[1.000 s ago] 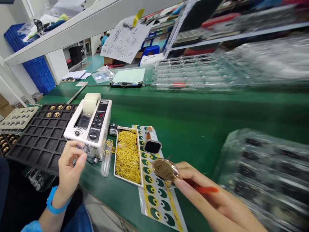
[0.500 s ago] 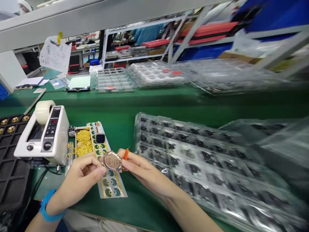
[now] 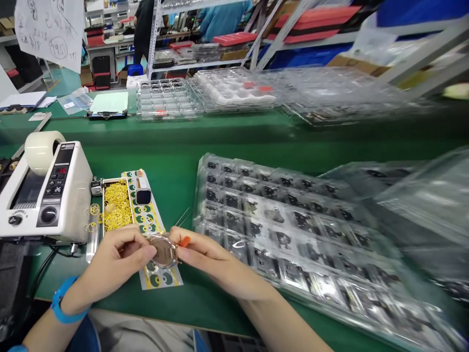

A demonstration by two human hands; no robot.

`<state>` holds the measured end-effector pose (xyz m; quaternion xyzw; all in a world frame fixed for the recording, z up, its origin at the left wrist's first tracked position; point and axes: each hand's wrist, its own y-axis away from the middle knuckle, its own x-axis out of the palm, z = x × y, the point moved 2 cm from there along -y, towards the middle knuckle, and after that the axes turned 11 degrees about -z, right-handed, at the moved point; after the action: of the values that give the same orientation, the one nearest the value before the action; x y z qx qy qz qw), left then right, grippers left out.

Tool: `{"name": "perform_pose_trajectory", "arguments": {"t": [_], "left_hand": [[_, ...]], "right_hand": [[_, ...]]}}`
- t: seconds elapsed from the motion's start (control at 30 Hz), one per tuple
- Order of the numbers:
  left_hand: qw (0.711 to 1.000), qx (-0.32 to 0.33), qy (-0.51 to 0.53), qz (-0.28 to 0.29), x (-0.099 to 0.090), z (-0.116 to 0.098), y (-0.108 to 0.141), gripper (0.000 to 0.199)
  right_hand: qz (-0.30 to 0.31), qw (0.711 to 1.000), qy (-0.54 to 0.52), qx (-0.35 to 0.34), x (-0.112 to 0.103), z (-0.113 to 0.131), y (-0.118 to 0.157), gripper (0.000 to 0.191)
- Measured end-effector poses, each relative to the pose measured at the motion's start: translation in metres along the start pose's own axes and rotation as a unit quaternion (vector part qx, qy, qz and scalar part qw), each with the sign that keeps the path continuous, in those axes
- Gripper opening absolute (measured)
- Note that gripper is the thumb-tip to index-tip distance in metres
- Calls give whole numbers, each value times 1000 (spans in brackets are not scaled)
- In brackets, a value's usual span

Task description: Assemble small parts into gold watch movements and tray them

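We look down on a green workbench (image 3: 234, 146), with metal shelving (image 3: 205, 54) behind it and a person in a blue sleeve (image 3: 223, 19) at the far shelves. Along the far edge of the tabletop sit clear plastic trays (image 3: 166, 100) and a clipboard (image 3: 109, 103). A large stack of clear blister trays (image 3: 293, 234), holding dark parts, covers most of the right side.

Toward the left edge stands a white tape dispenser (image 3: 47, 193), its tape roll (image 3: 41, 151) on top. Just right of it lies a shallow tray of yellow rings (image 3: 116, 205), touching a green-and-yellow sticker sheet (image 3: 144, 225). A square smartwatch (image 3: 143, 195) rests on that sheet. A clear tube (image 3: 92, 239) with yellow rings around it lies between the dispenser and the tray.

Near the front edge, a round rose-gold watch case (image 3: 163, 252) is held just over the lower end of the sheet. The left hand (image 3: 119, 256), with a blue wristband (image 3: 62, 303), is closed, its fingertips pinching the case's left rim. The right hand (image 3: 207, 256) is closed on the right rim, and a small orange tip (image 3: 185, 241) pokes from its fingers. The rest of that tool is hidden.
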<state>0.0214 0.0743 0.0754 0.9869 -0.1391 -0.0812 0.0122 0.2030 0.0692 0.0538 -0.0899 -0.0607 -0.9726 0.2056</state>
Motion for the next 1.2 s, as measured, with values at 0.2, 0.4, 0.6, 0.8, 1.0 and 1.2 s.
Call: {"name": "perform_pose_trajectory", "arguments": {"t": [0.2,0.4,0.6,0.8,1.0,1.2], "left_hand": [[1000,3,1,-2,1,-2,-1,28],[1000,12,-17,-13,1,-3,0,28],[996,61,-46,-42,5,-4,0,28],[975,134,-122,-128,7,-4,3,27],[951,169,-93,-241,-14,-4,0,18],[976,204,-13,-76,0,-3,1,14]], "right_hand": [[-7,1000,15,-3,-1,-1,0,48],[-5,1000,4,-4,-1,-1,2,46],[-12,1000,10,-6,-1,-1,2,45],[-24,999,24,-5,-2,-2,3,46],[-40,999,-8,-17,-4,-2,2,42],[-20,999,-23,-16,4,-6,1,43]]}}
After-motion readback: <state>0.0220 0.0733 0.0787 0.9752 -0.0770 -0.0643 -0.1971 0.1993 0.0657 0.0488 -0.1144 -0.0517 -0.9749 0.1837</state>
